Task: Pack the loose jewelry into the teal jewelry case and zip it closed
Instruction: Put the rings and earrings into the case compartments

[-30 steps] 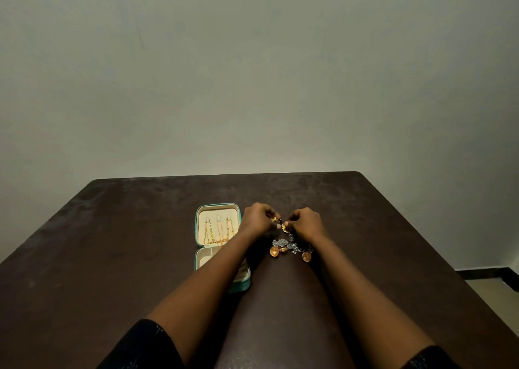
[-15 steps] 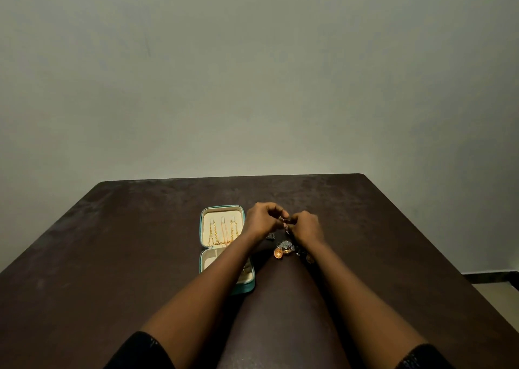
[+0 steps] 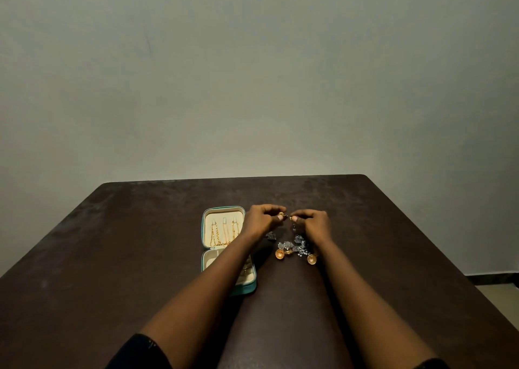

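1. Table (image 3: 134, 256): one, dark brown, and it carries everything listed below.
2. Teal jewelry case (image 3: 205, 229): one, lying open and flat on the table just left of my hands. The lid half is the farther one. The tray half is nearer me and my left forearm crosses it.
3. Lid contents: three gold chains (image 3: 224, 234) hang side by side from three tabs on the cream lining.
4. Tray contents: the cream compartments (image 3: 210, 262) show at the left edge. My forearm hides the rest, so I cannot tell what they hold.
5. Left hand (image 3: 261, 219): raised just right of the lid with its fingers curled in. Thumb and fingertips pinch the small gold piece.
6. Small gold piece (image 3: 283, 216): one, held off the table between my two hands. It is too small to tell what kind.
7. Dark silver piece (image 3: 270, 235): one, loose on the table below my left hand.
8. Silver cluster (image 3: 293, 246): a tangled heap on the table between my wrists. I cannot count the pieces.
9. Gold domed pieces: two, one at the heap's left (image 3: 280, 254) and one at its right (image 3: 311, 258).
10. Right hand (image 3: 314, 222): fingers curled, tips meeting the left hand's, pinching a thin drop (image 3: 294, 227) that hangs below.
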